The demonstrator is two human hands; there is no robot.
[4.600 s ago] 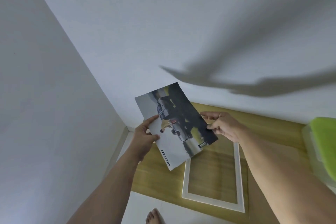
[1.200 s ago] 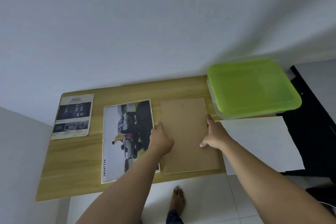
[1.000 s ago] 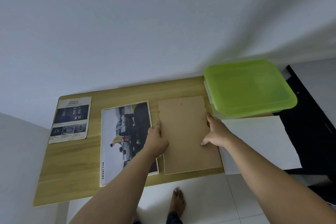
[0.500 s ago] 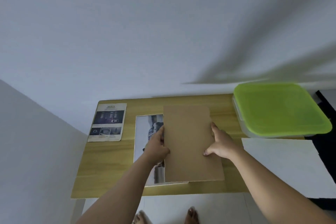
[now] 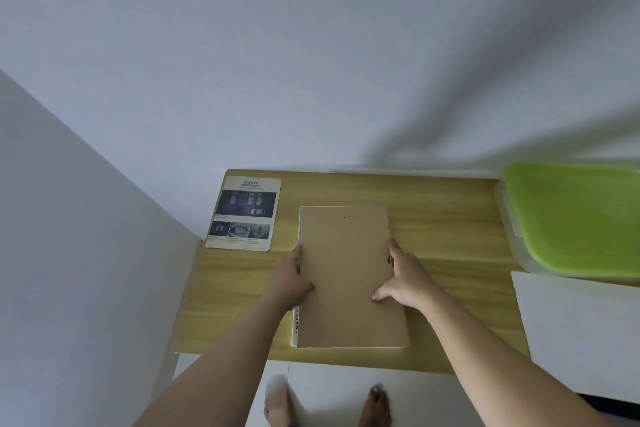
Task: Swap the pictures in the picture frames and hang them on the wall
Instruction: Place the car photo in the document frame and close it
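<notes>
A brown backing board lies flat on the wooden table, covering the car picture, of which only a thin strip shows along the board's left edge. My left hand grips the board's left edge. My right hand holds its right edge, fingers spread on top. A second picture titled SAFETY lies at the table's far left corner. The white frame is hidden under the board.
A clear box with a green lid sits at the table's right end. A white sheet lies in front of it. White walls stand behind and left. My bare feet are on the floor below.
Both hands slid the brown board left from beside the car picture until it covers it. Earlier I held the car picture in the air over the empty white frame.
</notes>
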